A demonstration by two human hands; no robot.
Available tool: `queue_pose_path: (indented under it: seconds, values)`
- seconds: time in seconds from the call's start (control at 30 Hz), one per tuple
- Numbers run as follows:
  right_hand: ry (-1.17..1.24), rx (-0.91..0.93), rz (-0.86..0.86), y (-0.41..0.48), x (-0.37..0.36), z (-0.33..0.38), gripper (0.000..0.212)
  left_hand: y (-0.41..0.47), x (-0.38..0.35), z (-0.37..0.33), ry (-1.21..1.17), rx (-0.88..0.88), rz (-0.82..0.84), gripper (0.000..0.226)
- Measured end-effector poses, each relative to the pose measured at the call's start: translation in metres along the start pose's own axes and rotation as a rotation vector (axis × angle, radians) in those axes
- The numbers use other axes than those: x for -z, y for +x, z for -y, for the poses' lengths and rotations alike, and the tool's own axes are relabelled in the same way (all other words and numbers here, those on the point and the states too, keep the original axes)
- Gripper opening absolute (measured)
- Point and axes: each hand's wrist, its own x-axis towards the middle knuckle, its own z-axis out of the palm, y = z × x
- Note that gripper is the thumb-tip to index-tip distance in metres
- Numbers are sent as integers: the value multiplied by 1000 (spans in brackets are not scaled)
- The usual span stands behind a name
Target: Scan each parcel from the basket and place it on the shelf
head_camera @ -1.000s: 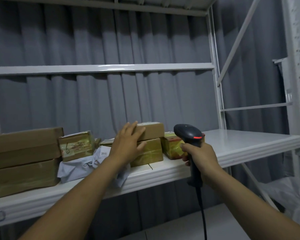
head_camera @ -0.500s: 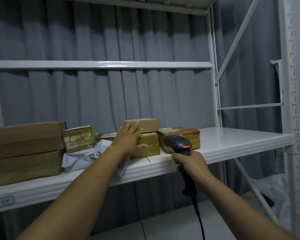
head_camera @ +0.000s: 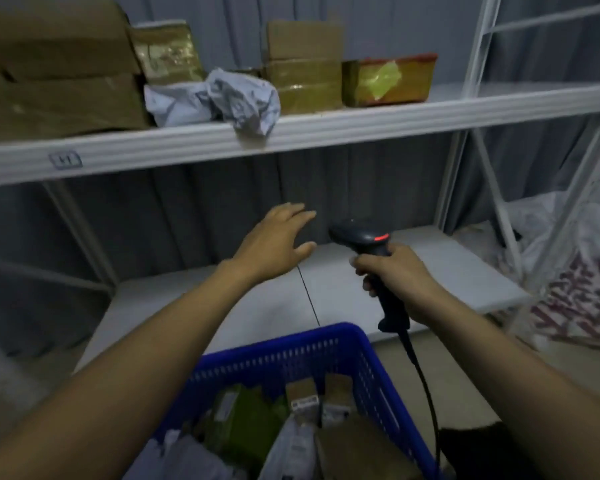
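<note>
White metal shelf, L to R: big brown cardboard boxes, crumpled grey poly mailer, two stacked taped boxes, tape-wrapped red-topped box. Below it, left hand is held in air, fingers spread, nothing gripped. Black barcode scanner is gripped by right hand, fingers wrapped round handle. Blue plastic basket w/ parcels is seen bottom centre.
</note>
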Motion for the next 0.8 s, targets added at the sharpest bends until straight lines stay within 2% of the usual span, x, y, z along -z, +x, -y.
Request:
queue_pose_path:
  seconds: [0.13,0.3,0.37,0.43,0.57,0.67,0.73,0.8]
  values:
    - [-158,-139,74,-24,-18,-75,13,-72,-86,10,-34,117,201,63]
    - [-357,-230,125,-36,-30,-161,18,-147,-181,13,-66,211,449,61]
    - [-464,-230,172,-33,-35,-174,22,-168,-213,8,-172,219,510,57]
    - [-457,-231,214,-30,-38,-181,20,-185,-242,-3,-322,223,589,58]
    - [-445,-265,219,-28,-32,-194,15,-207,-280,-31,-513,245,786,83]
    - [-416,-298,208,-33,-27,-202,20,-217,-302,-44,-476,223,926,102]
    - [-385,-305,212,-37,-23,-205,23,-218,-308,-49,-477,220,929,98]
    - [-364,-319,212,-42,-17,-207,22,-215,-309,-52,-534,210,837,88]
